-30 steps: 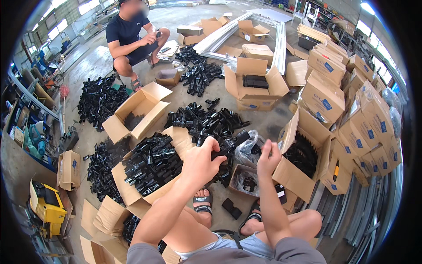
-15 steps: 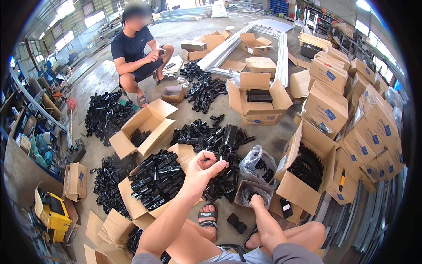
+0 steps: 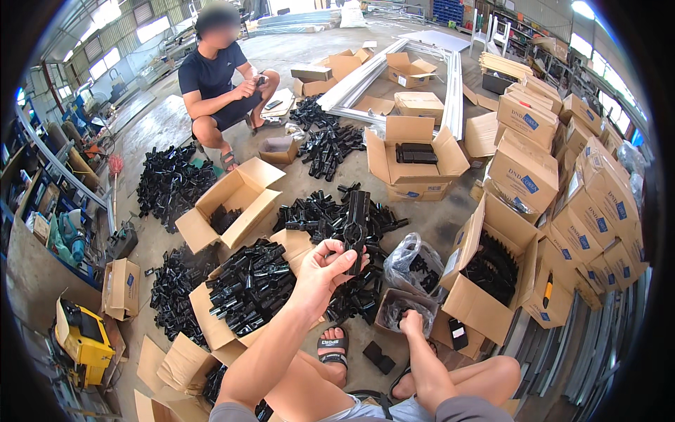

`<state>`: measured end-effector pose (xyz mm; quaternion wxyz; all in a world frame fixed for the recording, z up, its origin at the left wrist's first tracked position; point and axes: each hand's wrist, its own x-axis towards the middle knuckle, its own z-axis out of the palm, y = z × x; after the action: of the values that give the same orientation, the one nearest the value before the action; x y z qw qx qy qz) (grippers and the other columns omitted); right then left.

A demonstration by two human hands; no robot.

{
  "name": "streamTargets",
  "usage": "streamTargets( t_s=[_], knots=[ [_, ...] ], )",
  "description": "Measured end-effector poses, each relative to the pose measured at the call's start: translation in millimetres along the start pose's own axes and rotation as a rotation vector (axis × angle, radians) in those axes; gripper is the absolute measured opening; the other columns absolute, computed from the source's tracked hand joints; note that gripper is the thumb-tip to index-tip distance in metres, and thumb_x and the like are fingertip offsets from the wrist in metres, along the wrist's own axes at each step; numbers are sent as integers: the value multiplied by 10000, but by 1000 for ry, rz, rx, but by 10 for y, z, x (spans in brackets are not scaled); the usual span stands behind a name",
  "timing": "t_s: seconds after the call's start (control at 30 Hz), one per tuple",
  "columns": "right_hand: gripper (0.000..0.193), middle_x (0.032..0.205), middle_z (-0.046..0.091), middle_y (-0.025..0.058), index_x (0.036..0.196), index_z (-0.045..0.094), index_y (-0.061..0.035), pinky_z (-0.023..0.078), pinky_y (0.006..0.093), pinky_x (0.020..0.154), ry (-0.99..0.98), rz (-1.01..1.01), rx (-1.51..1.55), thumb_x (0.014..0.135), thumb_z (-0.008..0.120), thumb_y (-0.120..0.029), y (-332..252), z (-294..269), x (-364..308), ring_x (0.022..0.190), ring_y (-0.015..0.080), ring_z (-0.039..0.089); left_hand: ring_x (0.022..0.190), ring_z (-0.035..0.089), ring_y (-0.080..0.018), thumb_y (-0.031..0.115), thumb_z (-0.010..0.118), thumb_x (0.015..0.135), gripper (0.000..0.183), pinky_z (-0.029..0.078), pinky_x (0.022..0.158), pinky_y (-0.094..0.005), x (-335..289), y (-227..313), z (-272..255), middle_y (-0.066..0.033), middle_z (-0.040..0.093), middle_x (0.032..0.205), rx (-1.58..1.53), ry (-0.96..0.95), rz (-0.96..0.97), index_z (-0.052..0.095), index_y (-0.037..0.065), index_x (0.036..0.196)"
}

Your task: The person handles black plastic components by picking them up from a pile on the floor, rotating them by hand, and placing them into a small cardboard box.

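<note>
Concrete workshop floor (image 3: 436, 218), boxes and black parts all over. Left hand (image 3: 325, 267) is raised mid-frame, fingers pinched round the lower end of 1 long black plastic fitting (image 3: 356, 221), held upright above the heap. Right hand (image 3: 411, 323) is down low, reaching into a small open carton (image 3: 394, 313) of black bits by the knee; fingers curled inside, can't tell if they hold anything. Just right of the left hand: 1 clear plastic bag (image 3: 415, 260) w/ dark parts. Below-left: 1 open carton packed w/ black tubular fittings (image 3: 246, 288). Behind it, 1 near-empty open carton (image 3: 235, 200); loose pile of fittings (image 3: 316, 214) between them. Right: 1 tilted open carton (image 3: 492, 271) w/ black pieces, then a wall of stacked closed cartons (image 3: 598, 211), too many to count. Far side: 1 other person (image 3: 221, 84) squatting, both hands together on sth small.
</note>
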<state>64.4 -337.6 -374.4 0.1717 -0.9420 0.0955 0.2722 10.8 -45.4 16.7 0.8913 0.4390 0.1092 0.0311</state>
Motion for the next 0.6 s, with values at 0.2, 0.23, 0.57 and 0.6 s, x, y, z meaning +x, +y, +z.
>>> streamTargets(
  t_s=[0.2, 0.23, 0.57, 0.6],
  knots=[
    [201, 963, 760, 91, 1098, 728, 68, 577, 265, 755, 217, -340, 1377, 934, 748, -46, -828, -872, -912, 832, 125, 706, 1107, 732, -273, 96, 736, 978, 176, 615, 996, -407, 32, -49, -76, -178, 725, 1198, -59, -10, 55, 577, 115, 1052],
    [206, 966, 762, 90, 1105, 733, 65, 576, 259, 759, 220, -412, 1386, 930, 760, -40, -1078, -1223, -1219, 831, 122, 706, 1107, 731, -274, 96, 737, 978, 178, 613, 1000, -409, 38, -60, -70, -182, 721, 1203, -62, -26, 57, 576, 114, 1052],
    [211, 934, 765, 90, 1067, 804, -12, 546, 259, 691, 518, -1071, 962, 857, 822, -18, -2122, -2650, -2419, 786, 125, 698, 997, 726, -129, 65, 779, 945, 243, 568, 832, -264, -93, -83, 57, -57, 761, 1110, 36, -84, 91, 569, 144, 1040],
    [208, 928, 763, 90, 1061, 806, -11, 548, 261, 692, 532, -1072, 969, 853, 822, -16, -2128, -2636, -2414, 787, 127, 699, 950, 714, -88, 59, 782, 942, 252, 547, 790, -235, -102, -90, 55, -24, 760, 1080, 48, -81, 96, 567, 149, 1041]
  ],
)
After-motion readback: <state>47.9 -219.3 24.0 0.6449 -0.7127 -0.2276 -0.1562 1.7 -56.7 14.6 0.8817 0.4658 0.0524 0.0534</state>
